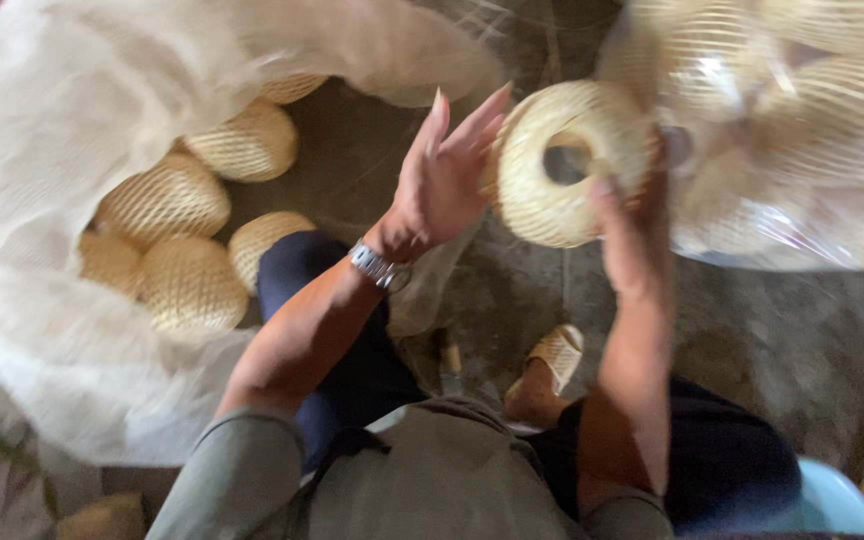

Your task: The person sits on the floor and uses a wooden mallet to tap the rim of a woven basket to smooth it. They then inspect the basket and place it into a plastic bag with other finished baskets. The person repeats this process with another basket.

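A pale woven round shade [572, 160] with a hole in its middle is up in front of me. My right hand [632, 225] grips its right side from below. My left hand [447, 175] is flat, fingers straight, pressed against the shade's left side; a metal watch is on that wrist. The picture is blurred by motion.
A large white mesh sack [62, 330] at the left holds several woven shades [167, 200]. A clear plastic bag [802, 210] at the upper right holds more of them. My knees, a sandalled foot [552, 360] and a light blue stool edge [837, 500] are below, on a dark floor.
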